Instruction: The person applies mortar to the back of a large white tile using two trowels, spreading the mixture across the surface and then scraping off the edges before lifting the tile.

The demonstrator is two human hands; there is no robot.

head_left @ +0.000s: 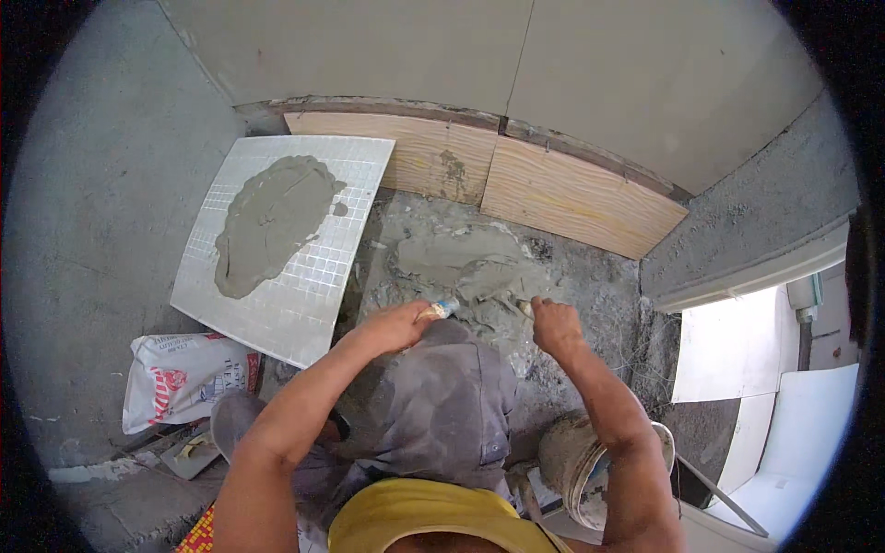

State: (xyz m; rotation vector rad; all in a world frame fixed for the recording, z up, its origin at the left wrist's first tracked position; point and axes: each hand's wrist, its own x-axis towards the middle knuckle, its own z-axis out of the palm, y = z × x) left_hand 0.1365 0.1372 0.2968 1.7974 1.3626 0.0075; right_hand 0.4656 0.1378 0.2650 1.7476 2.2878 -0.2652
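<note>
The wet grey mortar patch [452, 253], spread on the rough grey floor [604, 304] right of the white gridded square tile [318, 263], could be left uneven if pressed unequally; it is smeared and ridged. A blue-banded handle [446, 307] is gripped by the left hand [392, 327]; farther from the tile, a pale tool handle [526, 310] is grasped by the right hand [558, 327].

Two tool handles [440, 308], one mortar-spread tile [263, 321], two wood-grain tiles [576, 198], one sack [189, 380], apparently one bucket [564, 453].
</note>
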